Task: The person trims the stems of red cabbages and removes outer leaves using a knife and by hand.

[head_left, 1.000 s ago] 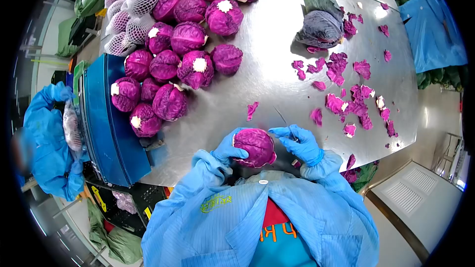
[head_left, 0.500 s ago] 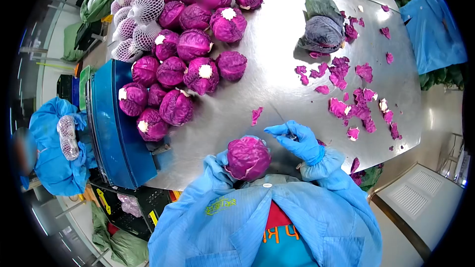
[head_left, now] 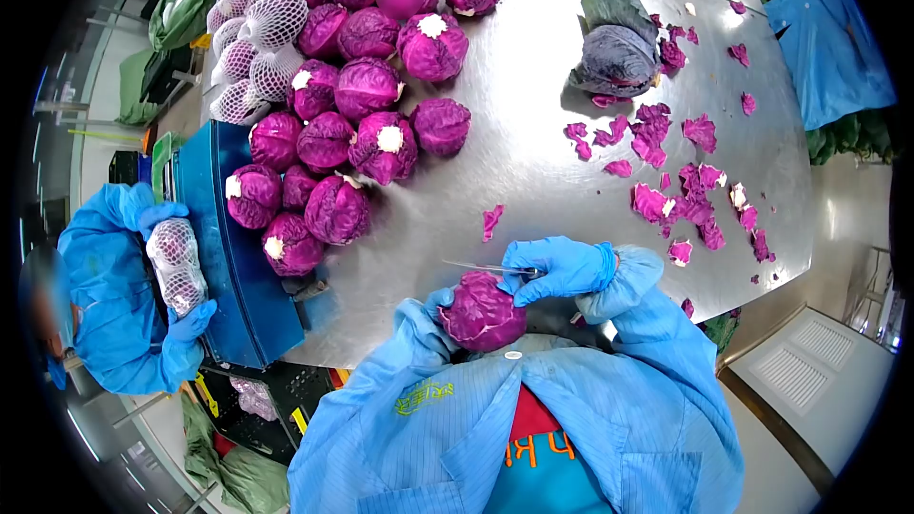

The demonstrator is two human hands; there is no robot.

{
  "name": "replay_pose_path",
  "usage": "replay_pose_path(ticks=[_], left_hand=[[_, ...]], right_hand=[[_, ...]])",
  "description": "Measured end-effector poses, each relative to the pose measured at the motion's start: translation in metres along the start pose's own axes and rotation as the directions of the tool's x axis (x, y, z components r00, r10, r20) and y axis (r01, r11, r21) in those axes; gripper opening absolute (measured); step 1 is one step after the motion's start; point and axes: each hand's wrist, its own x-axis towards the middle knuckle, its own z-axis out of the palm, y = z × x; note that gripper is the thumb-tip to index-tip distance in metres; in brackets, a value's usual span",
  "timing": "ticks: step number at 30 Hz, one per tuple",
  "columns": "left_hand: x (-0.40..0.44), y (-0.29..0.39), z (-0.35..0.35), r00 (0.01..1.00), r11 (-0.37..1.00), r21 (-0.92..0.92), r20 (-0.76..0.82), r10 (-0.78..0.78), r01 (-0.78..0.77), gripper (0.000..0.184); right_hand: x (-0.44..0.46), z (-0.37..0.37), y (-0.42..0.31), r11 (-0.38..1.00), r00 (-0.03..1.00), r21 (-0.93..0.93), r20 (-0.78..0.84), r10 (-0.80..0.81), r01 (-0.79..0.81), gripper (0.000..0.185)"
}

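Note:
A trimmed red cabbage (head_left: pixel 484 316) is held close to my chest at the table's near edge. My left hand (head_left: pixel 439 302), in a blue glove, grips it from the left side; most of its fingers are hidden behind the cabbage. In my gloved right hand (head_left: pixel 568 266) is a knife (head_left: pixel 474 266), fingers closed round its handle. The thin blade points left, just over the top of the cabbage, and the fingertips are at the cabbage's upper right. A small purple leaf scrap (head_left: pixel 491 223) lies on the metal table (head_left: pixel 409 257) beyond my hands.
Trimmed red cabbages (head_left: pixel 367 86) crowd the table's left side, beside netted ones (head_left: pixel 274 19). An untrimmed dark cabbage (head_left: pixel 617 59) sits at the back right amid leaf scraps (head_left: pixel 700 200). At left, a co-worker in blue (head_left: pixel 114 295) holds a netted pack (head_left: pixel 176 266) by a blue machine (head_left: pixel 224 257).
My right hand has moved left to the cabbage, and the knife blade now shows over it. The cabbage has shifted slightly. The co-worker has raised the netted pack toward the blue machine.

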Motion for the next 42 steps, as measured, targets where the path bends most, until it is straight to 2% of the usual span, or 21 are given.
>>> replay_pose_path(ticks=[4, 7, 8, 11, 15, 17, 19, 20, 21, 22, 23, 24, 25, 26, 27, 28, 31, 33, 34, 37, 42], left_hand=[[0.003, -0.004, -0.001, 0.997, 0.995, -0.095, -0.082, -0.015, 0.007, 0.079], [0.003, -0.001, -0.002, 0.979, 0.983, -0.181, -0.2, -0.029, -0.008, 0.077], [0.003, -0.001, -0.002, 0.968, 0.978, -0.206, -0.25, -0.027, -0.026, 0.076], [0.009, 0.002, -0.002, 0.937, 0.986, -0.139, -0.347, 0.036, -0.089, 0.072], [0.029, -0.002, 0.015, 0.885, 0.984, -0.064, -0.451, 0.12, -0.166, 0.068], [0.037, -0.004, 0.024, 0.84, 0.981, -0.074, -0.531, 0.113, -0.179, 0.07], [0.041, -0.005, 0.025, 0.814, 0.985, -0.042, -0.57, 0.116, -0.17, 0.072], [0.042, -0.006, 0.023, 0.81, 0.989, -0.001, -0.573, 0.121, -0.148, 0.071], [0.043, -0.008, 0.022, 0.807, 0.991, 0.04, -0.577, 0.128, -0.128, 0.071], [0.044, -0.01, 0.024, 0.789, 0.992, 0.067, -0.602, 0.126, -0.108, 0.071], [0.045, -0.012, 0.027, 0.77, 0.992, 0.093, -0.626, 0.124, -0.084, 0.07], [0.046, -0.012, 0.032, 0.751, 0.991, 0.121, -0.648, 0.126, -0.061, 0.07], [0.049, -0.009, 0.04, 0.727, 0.988, 0.155, -0.679, 0.098, 0.012, 0.071], [0.051, -0.004, 0.049, 0.698, 0.978, 0.189, -0.713, 0.072, 0.091, 0.072], [0.05, -0.002, 0.054, 0.664, 0.961, 0.216, -0.746, 0.049, 0.172, 0.072], [0.053, -0.005, 0.038, 0.733, 0.894, 0.437, -0.639, 0.232, 0.097, 0.077], [0.058, -0.019, -0.001, 0.803, 0.458, 0.881, -0.185, 0.566, -0.12, 0.091], [0.054, -0.026, 0.002, 0.795, 0.097, 0.987, 0.045, 0.605, -0.13, 0.097], [0.061, -0.02, 0.01, 0.847, 0.215, 0.96, 0.04, 0.529, -0.179, 0.105], [0.073, -0.01, 0.023, 0.905, 0.238, 0.958, 0.045, 0.423, -0.159, 0.103], [0.071, -0.01, 0.035, 0.831, 0.38, 0.89, -0.002, 0.557, -0.252, 0.08]], right_hand=[[-0.014, -0.002, 0.01, 1.0, 1.0, -0.007, -0.023, -0.011, 0.011, 0.028], [-0.038, -0.003, 0.01, 0.98, 0.983, 0.186, -0.151, 0.101, -0.072, 0.024], [-0.049, -0.002, 0.01, 0.89, 0.958, 0.409, -0.106, 0.267, -0.203, 0.019], [-0.072, 0.007, 0.009, 0.795, 0.985, 0.602, -0.078, 0.151, -0.074, 0.015], [-0.102, 0.003, 0.002, 0.808, 0.988, 0.578, -0.154, -0.03, 0.115, 0.015], [-0.125, 0.012, 0.008, 0.698, 0.761, 0.453, -0.614, -0.207, 0.555, 0.012], [-0.155, -0.015, 0.01, 0.843, 0.717, 0.359, -0.695, -0.045, 0.401, 0.012], [-0.155, -0.019, 0.009, 0.916, 0.518, 0.38, -0.814, 0.262, 0.133, 0.012], [-0.148, -0.023, -0.002, 0.88, 0.2, 0.456, -0.858, 0.474, -0.132, 0.013], [-0.146, -0.026, 0.033, 0.911, 0.099, 0.22, -0.958, 0.269, -0.349, 0.015], [-0.142, -0.023, 0.063, 0.902, 0.167, -0.114, -0.985, -0.047, -0.417, 0.015], [-0.114, -0.005, 0.037, 0.906, 0.217, 0.42, -0.881, 0.42, -0.048, 0.015], [-0.086, 0.011, 0.04, 0.973, 0.474, 0.088, -0.861, 0.182, -0.214, 0.032], [-0.068, 0.019, 0.03, 0.973, 0.61, 0.011, -0.777, 0.155, -0.232, 0.048], [-0.052, 0.031, 0.043, 0.981, 0.622, -0.028, -0.776, 0.1, -0.193, 0.056], [-0.041, 0.033, 0.038, 0.968, 0.682, -0.05, -0.719, 0.136, -0.246, 0.057], [-0.034, 0.029, 0.054, 0.974, 0.684, -0.147, -0.729, 0.012, -0.174, 0.054], [-0.038, 0.025, 0.059, 0.995, 0.666, 0.073, -0.739, 0.103, -0.074, 0.044], [-0.04, 0.023, 0.063, 0.989, 0.655, 0.143, -0.743, 0.139, -0.048, 0.041], [-0.045, 0.019, 0.069, 0.957, 0.577, 0.29, -0.778, 0.25, -0.023, 0.031], [-0.045, 0.027, 0.074, 0.957, 0.512, 0.281, -0.834, 0.205, 0.075, 0.028]])
